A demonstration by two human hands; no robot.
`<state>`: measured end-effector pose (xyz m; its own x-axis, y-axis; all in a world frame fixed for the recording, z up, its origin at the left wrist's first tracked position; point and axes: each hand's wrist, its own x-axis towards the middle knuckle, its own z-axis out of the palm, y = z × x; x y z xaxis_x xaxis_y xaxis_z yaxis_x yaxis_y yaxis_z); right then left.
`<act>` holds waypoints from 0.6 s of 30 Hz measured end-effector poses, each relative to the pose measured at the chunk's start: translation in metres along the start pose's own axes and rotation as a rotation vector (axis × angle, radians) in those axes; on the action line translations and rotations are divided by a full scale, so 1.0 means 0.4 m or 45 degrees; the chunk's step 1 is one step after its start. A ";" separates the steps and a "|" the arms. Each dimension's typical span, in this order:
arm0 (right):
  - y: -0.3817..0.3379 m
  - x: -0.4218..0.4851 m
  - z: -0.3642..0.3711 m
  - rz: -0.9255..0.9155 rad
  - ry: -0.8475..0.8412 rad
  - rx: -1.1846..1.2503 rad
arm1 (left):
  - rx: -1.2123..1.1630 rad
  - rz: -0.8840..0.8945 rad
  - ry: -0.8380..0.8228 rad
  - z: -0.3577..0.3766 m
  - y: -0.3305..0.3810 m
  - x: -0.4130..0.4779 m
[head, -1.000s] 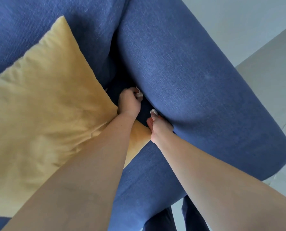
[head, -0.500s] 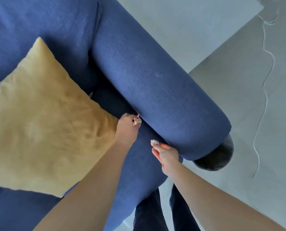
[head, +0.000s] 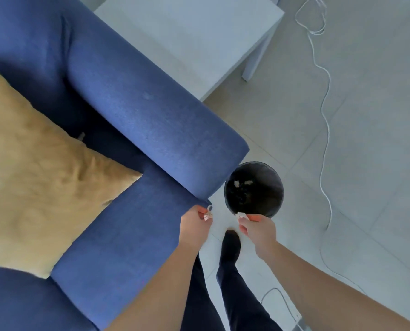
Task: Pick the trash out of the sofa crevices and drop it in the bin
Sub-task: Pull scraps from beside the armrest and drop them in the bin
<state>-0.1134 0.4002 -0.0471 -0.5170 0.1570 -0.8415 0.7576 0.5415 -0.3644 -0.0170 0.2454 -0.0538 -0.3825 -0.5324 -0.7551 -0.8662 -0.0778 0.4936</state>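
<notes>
a yellow cushion [head: 39, 177] lies on the blue sofa [head: 137, 120] left of the left hand [head: 194, 226], which pinches a pale scrap [head: 208, 215], while the right hand [head: 257, 229] grips another pale scrap [head: 241, 215] at the near rim of the black bin [head: 254, 188].

A pale tiled floor [head: 378, 144] carries most of what is here. A blue sofa [head: 137, 125] stands on it, and a black round bin [head: 278, 187] sits on the tiles just beside the front end of the sofa's armrest. A white side table [head: 199, 37] stands behind the bin, along the outer side of the armrest. A white cable [head: 324, 111] trails across the tiles from a loose coil near the table's far corner, well to the side of the bin. On the sofa seat a yellow cushion [head: 36, 177] lies, one corner pointing toward the armrest.
</notes>
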 end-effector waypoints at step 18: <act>-0.004 0.180 -0.199 0.003 0.066 0.169 | 0.157 0.149 -0.164 0.249 0.110 -0.017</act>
<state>-0.1835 0.4761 -0.0753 -0.5325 0.2027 -0.8218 0.8031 0.4277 -0.4149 -0.0846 0.3296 -0.0702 -0.5142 -0.4192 -0.7483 -0.8430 0.0861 0.5310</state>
